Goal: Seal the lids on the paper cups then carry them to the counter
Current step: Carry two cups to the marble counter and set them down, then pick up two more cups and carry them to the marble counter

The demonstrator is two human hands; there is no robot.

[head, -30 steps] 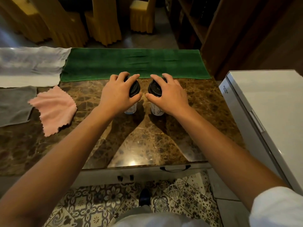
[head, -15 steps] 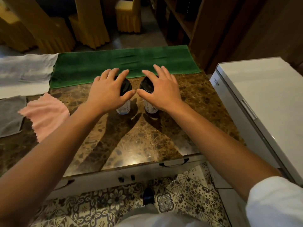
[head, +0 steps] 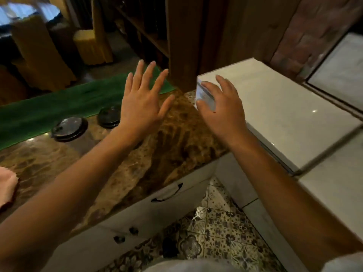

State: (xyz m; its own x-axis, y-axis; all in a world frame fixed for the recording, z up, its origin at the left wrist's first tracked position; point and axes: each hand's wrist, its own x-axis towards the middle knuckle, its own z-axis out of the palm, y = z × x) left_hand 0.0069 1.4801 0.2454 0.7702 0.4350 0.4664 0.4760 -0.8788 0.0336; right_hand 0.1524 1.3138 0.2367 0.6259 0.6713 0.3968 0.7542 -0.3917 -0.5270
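The head view is motion-blurred, and only the black domed lids of the two paper cups (head: 69, 128) (head: 109, 117) show; their bodies and contents are hidden. Both stand on the glossy brown marble counter (head: 59, 160) at the edge of the green towel (head: 59, 107). The left hand (head: 141, 101) hovers with fingers spread wide, holding nothing. The right hand (head: 221, 107) is loosely open, empty, before a smooth white appliance (head: 275, 114).

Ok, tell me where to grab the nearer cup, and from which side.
Grip the nearer cup round its wall just below the black lid, coming from above and the near side. It stands upright, with bare marble before it; the left hand is open beside the other cup.
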